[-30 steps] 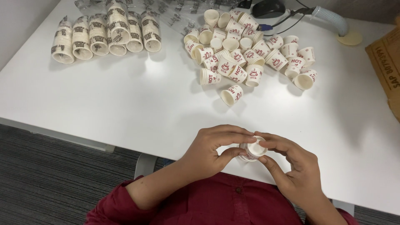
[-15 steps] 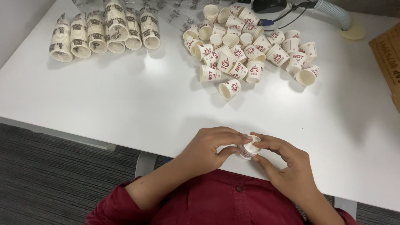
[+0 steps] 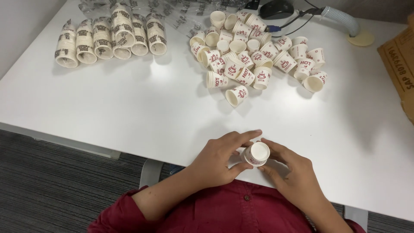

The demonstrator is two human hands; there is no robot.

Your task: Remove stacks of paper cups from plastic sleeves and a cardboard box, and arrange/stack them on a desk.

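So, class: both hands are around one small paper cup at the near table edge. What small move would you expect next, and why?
Probably a short reach with one hand to the loose pile of cups for another. The left hand and right hand pinch a single cup, its base turned up toward the camera, while sleeved stacks lie at far left, which hints at nesting cups.

A single head-worn camera looks steeply down and forward over the white table (image 3: 129, 112). The wearer's red-shirted torso sits closest at 6 o'clock, the hands just beyond it, while the table's far edge runs along 12 o'clock. No second view overlaps it.
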